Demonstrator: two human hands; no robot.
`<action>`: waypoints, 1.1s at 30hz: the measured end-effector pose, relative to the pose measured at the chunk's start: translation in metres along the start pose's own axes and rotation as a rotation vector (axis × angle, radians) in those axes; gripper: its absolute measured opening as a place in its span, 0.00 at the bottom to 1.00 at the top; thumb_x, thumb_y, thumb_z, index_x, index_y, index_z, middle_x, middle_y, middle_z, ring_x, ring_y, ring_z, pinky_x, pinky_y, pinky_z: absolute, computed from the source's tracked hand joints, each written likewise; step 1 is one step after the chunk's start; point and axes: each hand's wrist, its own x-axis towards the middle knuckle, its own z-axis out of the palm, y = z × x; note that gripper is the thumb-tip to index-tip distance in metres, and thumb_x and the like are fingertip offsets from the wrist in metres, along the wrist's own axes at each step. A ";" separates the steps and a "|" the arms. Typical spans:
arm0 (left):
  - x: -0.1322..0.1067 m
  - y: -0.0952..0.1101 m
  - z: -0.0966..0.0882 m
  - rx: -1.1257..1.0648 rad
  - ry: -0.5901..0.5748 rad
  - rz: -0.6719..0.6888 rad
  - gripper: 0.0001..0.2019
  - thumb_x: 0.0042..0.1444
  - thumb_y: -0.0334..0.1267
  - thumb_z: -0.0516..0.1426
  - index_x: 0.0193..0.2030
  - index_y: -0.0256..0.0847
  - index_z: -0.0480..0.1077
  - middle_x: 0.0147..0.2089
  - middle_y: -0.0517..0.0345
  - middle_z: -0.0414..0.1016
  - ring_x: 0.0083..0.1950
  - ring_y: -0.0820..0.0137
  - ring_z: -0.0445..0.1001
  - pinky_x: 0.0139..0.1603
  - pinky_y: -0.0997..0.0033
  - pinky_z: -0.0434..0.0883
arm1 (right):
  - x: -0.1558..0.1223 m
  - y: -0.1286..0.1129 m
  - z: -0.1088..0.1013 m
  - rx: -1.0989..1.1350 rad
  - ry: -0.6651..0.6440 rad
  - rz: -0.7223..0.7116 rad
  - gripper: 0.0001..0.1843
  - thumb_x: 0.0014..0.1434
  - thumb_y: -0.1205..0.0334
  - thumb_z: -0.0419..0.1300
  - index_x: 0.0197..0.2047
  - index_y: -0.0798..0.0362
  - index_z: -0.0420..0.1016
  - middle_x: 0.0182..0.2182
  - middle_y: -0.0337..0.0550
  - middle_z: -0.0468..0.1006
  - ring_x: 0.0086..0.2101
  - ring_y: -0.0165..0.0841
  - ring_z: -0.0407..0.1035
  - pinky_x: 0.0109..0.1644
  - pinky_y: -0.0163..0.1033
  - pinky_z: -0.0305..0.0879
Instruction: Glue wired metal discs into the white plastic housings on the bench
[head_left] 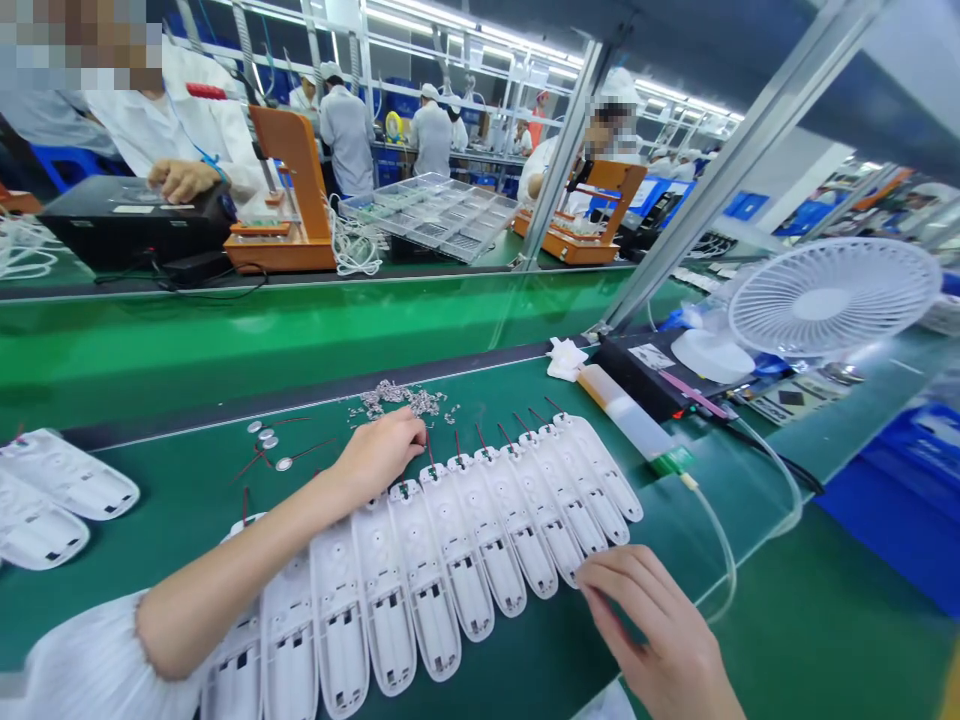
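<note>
A fanned row of white plastic casings lies across the green bench, with small green circuit boards and red wires at their upper ends. My left hand reaches over the row, its fingers pinched together beside a red wire. Whatever is between those fingertips is hidden. Just beyond them is a pile of small metal parts. At the row's lower right, my right hand has its thumb and fingertips drawn together against the rounded end of one casing. I cannot make out what, if anything, they grip.
Round metal discs with red wires lie left of the pile. More white casings are at far left. To the right stand a soldering device, a translucent tube and a white fan. Co-workers work beyond the green partition.
</note>
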 end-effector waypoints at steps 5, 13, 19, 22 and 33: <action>0.002 -0.007 -0.003 0.021 0.042 -0.024 0.07 0.54 0.34 0.49 0.30 0.41 0.67 0.32 0.56 0.71 0.33 0.65 0.71 0.28 0.71 0.64 | -0.015 0.006 0.006 -0.037 -0.071 -0.044 0.12 0.59 0.76 0.49 0.34 0.54 0.71 0.32 0.45 0.70 0.34 0.34 0.64 0.35 0.38 0.65; -0.002 -0.013 -0.021 -0.050 0.170 -0.014 0.13 0.52 0.36 0.47 0.40 0.39 0.70 0.32 0.56 0.74 0.31 0.69 0.71 0.34 0.70 0.68 | -0.008 0.003 0.016 -0.153 -0.021 -0.123 0.16 0.59 0.79 0.46 0.32 0.55 0.71 0.30 0.44 0.71 0.33 0.34 0.63 0.36 0.40 0.63; -0.017 0.007 -0.028 -0.278 0.214 -0.012 0.13 0.52 0.42 0.50 0.35 0.41 0.73 0.35 0.57 0.75 0.23 0.73 0.69 0.31 0.70 0.70 | -0.010 0.002 0.020 -0.186 -0.033 -0.138 0.17 0.61 0.77 0.45 0.32 0.55 0.72 0.30 0.42 0.72 0.32 0.33 0.64 0.40 0.42 0.62; -0.026 0.022 -0.029 -0.435 0.176 -0.021 0.13 0.52 0.44 0.51 0.36 0.43 0.74 0.35 0.59 0.76 0.17 0.77 0.64 0.24 0.72 0.69 | -0.016 0.002 0.021 -0.225 -0.017 -0.176 0.17 0.63 0.75 0.44 0.35 0.56 0.72 0.31 0.42 0.74 0.33 0.33 0.66 0.42 0.43 0.61; -0.061 0.076 0.004 -0.578 0.090 0.313 0.07 0.57 0.33 0.51 0.35 0.42 0.71 0.33 0.58 0.74 0.31 0.74 0.71 0.26 0.78 0.66 | 0.016 -0.029 0.013 0.016 0.162 -0.004 0.08 0.60 0.74 0.53 0.40 0.57 0.72 0.32 0.45 0.74 0.33 0.33 0.66 0.36 0.39 0.64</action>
